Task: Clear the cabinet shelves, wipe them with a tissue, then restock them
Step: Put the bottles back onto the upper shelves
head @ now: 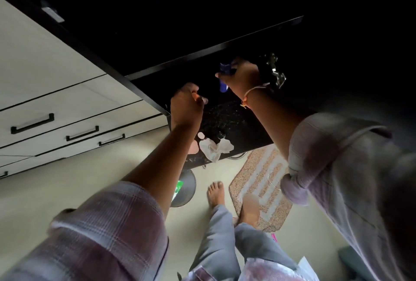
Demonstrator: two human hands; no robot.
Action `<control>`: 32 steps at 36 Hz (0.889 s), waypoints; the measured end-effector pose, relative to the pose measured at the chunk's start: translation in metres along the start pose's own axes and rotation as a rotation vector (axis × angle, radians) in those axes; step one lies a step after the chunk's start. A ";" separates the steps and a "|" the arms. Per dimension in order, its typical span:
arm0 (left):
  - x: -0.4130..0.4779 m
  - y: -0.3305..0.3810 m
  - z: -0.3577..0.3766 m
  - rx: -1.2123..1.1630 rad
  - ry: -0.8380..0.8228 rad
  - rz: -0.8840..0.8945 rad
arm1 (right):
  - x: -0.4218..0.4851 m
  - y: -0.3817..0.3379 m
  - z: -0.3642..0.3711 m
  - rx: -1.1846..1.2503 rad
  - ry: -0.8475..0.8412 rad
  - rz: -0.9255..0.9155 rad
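Observation:
Both my arms reach up toward a dark cabinet shelf (216,48) seen from below. My right hand (242,73) is shut on a small blue bottle (224,78) just under the shelf edge. My left hand (185,105) is closed around a small item with an orange and clear end (200,98); what it is I cannot tell. A crumpled white tissue (216,148) lies on the dark speckled countertop (227,114) below my hands. The cabinet's inside is too dark to see.
Pale drawers with black handles (32,123) run along the left. A shiny metal object (275,71) sits behind my right hand. On the floor are a patterned mat (261,181), a round grey bin (185,188) and my bare feet (216,193).

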State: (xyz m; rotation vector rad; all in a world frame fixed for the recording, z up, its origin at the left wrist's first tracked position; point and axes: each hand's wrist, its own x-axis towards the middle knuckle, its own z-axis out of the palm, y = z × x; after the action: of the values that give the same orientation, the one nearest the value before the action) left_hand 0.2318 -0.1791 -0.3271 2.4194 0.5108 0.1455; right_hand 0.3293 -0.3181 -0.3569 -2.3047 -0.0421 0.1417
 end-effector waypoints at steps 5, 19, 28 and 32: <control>0.002 -0.005 -0.005 0.004 -0.024 0.039 | -0.001 -0.001 0.004 0.046 -0.055 -0.027; 0.008 -0.004 -0.006 -0.077 -0.114 0.063 | 0.002 0.000 0.004 -0.029 -0.094 0.009; 0.009 0.004 -0.009 -0.080 -0.123 0.093 | 0.001 -0.001 0.002 -0.046 -0.113 0.019; 0.009 0.005 -0.009 -0.088 -0.136 0.091 | -0.001 0.000 0.002 -0.059 -0.124 0.009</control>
State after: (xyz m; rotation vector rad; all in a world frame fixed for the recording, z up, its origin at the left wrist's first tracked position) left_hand 0.2401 -0.1740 -0.3171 2.3473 0.3263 0.0405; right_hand 0.3277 -0.3165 -0.3580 -2.3524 -0.1003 0.2915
